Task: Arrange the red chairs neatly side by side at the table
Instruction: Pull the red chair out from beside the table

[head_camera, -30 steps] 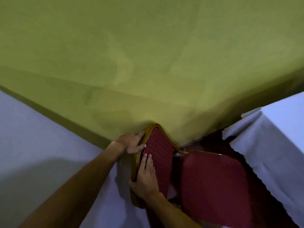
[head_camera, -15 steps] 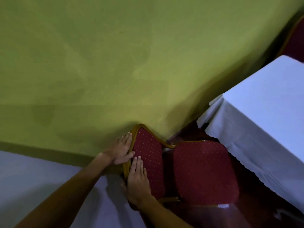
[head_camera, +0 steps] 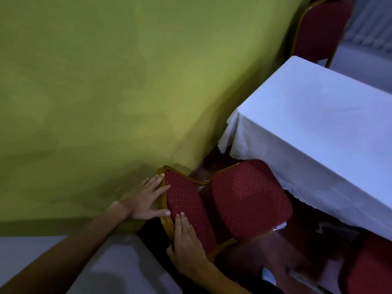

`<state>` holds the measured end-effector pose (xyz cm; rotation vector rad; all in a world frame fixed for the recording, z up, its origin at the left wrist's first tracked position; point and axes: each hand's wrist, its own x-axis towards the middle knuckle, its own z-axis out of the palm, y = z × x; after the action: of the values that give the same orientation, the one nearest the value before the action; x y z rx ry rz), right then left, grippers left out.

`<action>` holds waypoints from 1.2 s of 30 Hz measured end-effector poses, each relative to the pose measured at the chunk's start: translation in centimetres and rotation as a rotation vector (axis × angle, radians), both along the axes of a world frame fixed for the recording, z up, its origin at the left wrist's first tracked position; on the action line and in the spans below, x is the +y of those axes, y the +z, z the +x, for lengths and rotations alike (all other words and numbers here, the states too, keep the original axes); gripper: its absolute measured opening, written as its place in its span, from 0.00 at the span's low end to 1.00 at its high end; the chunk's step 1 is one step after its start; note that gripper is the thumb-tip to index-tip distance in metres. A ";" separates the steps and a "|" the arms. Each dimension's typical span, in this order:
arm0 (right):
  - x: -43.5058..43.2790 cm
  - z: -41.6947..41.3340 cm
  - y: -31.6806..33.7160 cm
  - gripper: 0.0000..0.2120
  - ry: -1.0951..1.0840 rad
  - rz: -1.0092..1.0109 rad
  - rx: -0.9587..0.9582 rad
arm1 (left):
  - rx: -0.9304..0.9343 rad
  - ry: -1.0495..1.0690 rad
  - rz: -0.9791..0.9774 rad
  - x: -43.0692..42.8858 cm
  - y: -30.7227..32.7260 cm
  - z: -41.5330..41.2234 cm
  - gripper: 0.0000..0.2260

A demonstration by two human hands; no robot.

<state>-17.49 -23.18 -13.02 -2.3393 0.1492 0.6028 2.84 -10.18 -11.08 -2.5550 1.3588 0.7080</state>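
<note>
A red chair with white dots and a gold frame stands beside the green wall, its seat (head_camera: 250, 200) tucked partly under the edge of the white-clothed table (head_camera: 318, 128). Its backrest (head_camera: 186, 200) faces me. My left hand (head_camera: 146, 200) lies over the back's upper left edge, fingers spread across the gold rail. Lower on the same back, my right hand (head_camera: 186, 240) clasps the frame, with its fingers flat on the red padding. A second red chair (head_camera: 318, 30) stands at the table's far end. Part of a third red chair (head_camera: 369, 268) shows at the bottom right.
The green wall (head_camera: 106, 81) fills the left and top of the view, close behind the chair. Another white-clothed surface (head_camera: 106, 268) lies at the lower left under my left arm. Dark glossy floor (head_camera: 275, 257) shows between chair and table.
The view has swung right, bringing the white table and the far chair into sight. My left hand's fingers have spread flatter over the chair back. Both hands stay on the backrest.
</note>
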 end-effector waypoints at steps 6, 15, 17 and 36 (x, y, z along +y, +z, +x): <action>-2.2 -5.3 -0.4 0.39 -0.048 0.037 0.037 | 0.050 -0.151 0.002 -0.7 0.6 -2.7 0.46; -4.4 -11.8 -0.4 0.38 -0.016 0.074 0.073 | -0.014 -0.230 -0.156 -2.3 1.0 -10.0 0.43; -4.7 -13.1 -0.4 0.38 0.013 0.082 0.069 | -0.004 -0.176 -0.172 -1.7 0.8 -11.9 0.43; -5.4 -27.8 -0.9 0.29 -0.073 0.069 -0.113 | -0.073 0.027 -0.072 -0.1 2.1 -28.3 0.46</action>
<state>-45.29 -28.58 -13.87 -2.2841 0.1581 0.4327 -25.48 -10.31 -9.01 -2.6312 1.3532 0.5744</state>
